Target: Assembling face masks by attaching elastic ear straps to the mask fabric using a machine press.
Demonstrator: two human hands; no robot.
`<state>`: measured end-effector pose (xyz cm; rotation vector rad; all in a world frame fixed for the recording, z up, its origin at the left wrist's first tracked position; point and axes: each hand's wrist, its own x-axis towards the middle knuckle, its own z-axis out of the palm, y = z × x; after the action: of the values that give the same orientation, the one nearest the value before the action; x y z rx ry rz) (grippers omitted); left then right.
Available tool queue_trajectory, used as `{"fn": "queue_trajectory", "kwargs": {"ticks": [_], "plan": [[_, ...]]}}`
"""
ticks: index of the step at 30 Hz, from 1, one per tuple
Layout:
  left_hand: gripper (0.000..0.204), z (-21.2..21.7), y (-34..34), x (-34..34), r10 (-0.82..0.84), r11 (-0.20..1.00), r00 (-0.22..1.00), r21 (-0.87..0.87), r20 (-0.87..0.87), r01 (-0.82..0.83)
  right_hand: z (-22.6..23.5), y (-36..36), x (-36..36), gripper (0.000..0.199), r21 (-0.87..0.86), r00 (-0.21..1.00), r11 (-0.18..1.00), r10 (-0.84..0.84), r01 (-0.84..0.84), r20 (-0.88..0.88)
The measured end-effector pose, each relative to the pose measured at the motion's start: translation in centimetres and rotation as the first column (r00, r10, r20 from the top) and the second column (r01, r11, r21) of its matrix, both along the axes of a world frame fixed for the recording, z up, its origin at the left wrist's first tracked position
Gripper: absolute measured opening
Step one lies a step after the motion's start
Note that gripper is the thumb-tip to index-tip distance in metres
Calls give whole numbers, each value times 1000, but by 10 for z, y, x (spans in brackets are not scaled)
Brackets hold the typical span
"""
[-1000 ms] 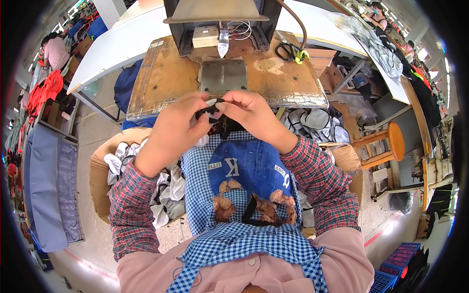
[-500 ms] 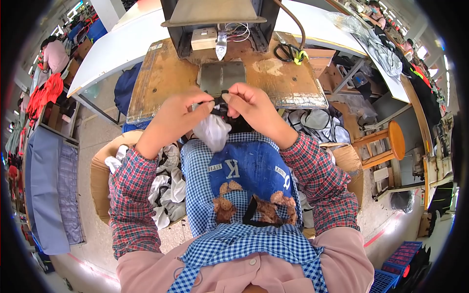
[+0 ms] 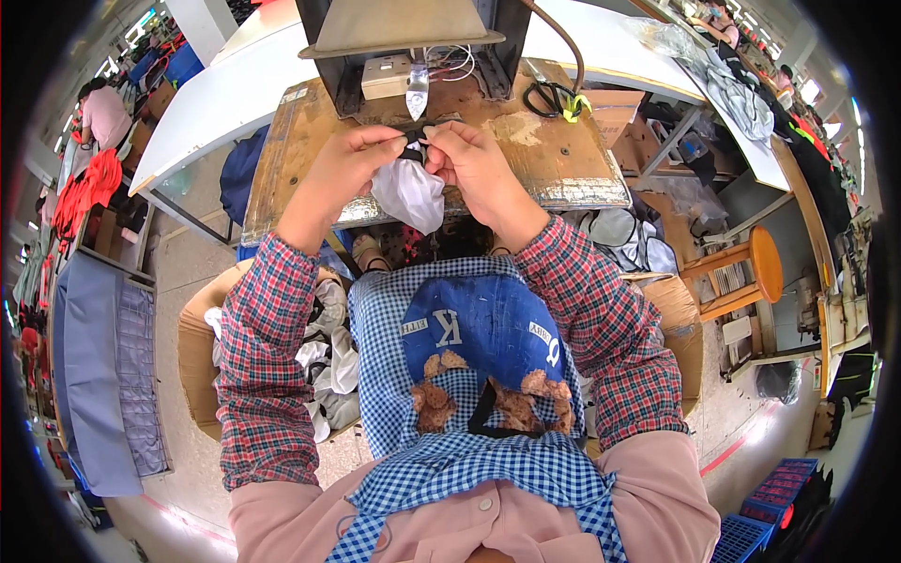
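Both hands are raised over the near edge of the wooden worktable [image 3: 291,155]. My left hand [image 3: 343,178] pinches one end of a short black strap [image 3: 414,133] between thumb and fingers. My right hand [image 3: 483,174] pinches the strap's other side, and its remaining fingers curl under. A crumpled white cloth piece [image 3: 410,197] hangs from the strap, between the hands. Just beyond the strap is the pointed metal tip [image 3: 417,94] of a machine [image 3: 404,28]; whether the two touch, I cannot tell.
Black-handled scissors [image 3: 554,98] with a yellow-green tie lie on the table's right. Open cardboard boxes [image 3: 199,366] of grey and white cloth pieces flank my lap. A wooden stool [image 3: 765,267] stands to the right. Other people [image 3: 105,117] are at work farther off.
Both hands have moved forward, away from my body, carrying the strap and white cloth up to the machine's tip. The grey plate on the table is now hidden behind them.
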<state>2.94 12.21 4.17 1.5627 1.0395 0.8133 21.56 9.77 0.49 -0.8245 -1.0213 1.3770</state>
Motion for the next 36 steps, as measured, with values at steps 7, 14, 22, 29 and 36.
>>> {"fn": "queue_trajectory", "kwargs": {"ticks": [7, 14, 22, 29, 36], "plan": [[31, -3, 10, -1, -16, 996, 992, -90, 121, 27, 5, 6, 0, 19, -10, 1000, 1000, -5, 5, -27], [29, -3, 9, 1, 2, 995, 989, -96, 151, 12, 9, 7, 0, 18, -42, 999, 999, -11, 9, -47], [27, -4, 6, 3, 8, 996, 977, -86, 214, 11, 9, 9, -1, 16, -45, 998, 999, -19, 16, -68], [26, -6, 5, 5, 37, 994, 967, -106, 252, -10, 9, 8, -4, 15, -43, 995, 998, -41, 37, -94], [26, -8, 6, 5, 45, 994, 965, -104, 259, -18, 9, 7, -7, 16, -38, 989, 997, -72, 68, -128]]}}
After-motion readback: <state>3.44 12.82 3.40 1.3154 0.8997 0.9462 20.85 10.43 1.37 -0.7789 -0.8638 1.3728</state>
